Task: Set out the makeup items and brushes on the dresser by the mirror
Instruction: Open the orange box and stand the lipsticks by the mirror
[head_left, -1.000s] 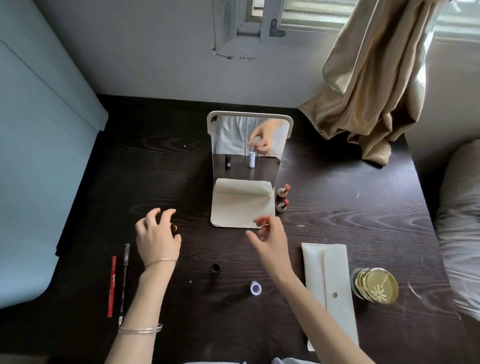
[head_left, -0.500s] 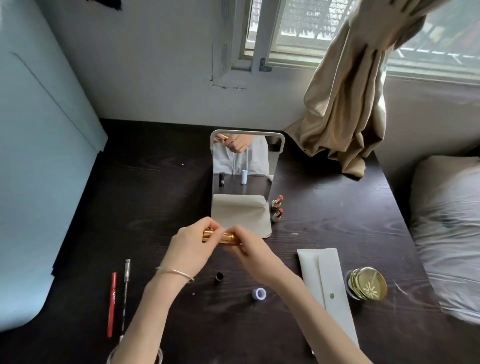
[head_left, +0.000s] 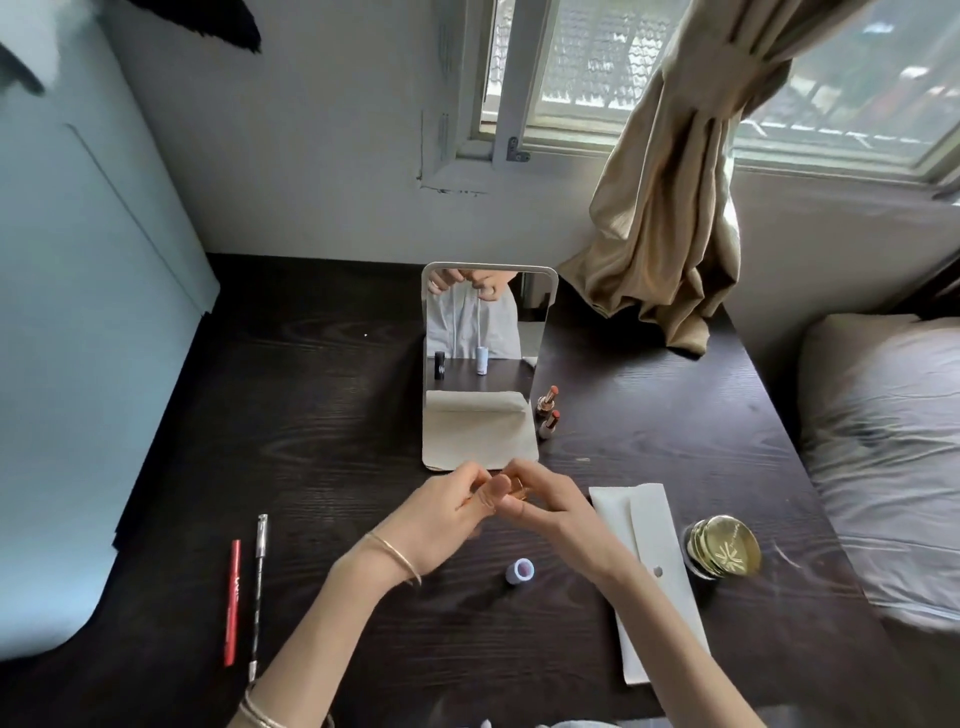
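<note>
The mirror (head_left: 488, 332) stands mid-dresser (head_left: 322, 415), lipsticks (head_left: 548, 410) just right, pencils (head_left: 244, 592) (side by side) front-left, compact (head_left: 724, 545) front-right.

Beige curtain (head_left: 670, 187) gathered and hanging at the right of the window (head_left: 587, 62), its lower folds resting on the back right corner of the dark tabletop. White window frame (head_left: 511, 88) set in a pale wall (head_left: 322, 156), with a small metal bracket at its lower corner. Light blue panel (head_left: 78, 322) standing along the left edge. Grey bedding (head_left: 883, 441) just beside the right edge, creased. Something dark and blurred at the top left corner, too unclear to identify.
</note>
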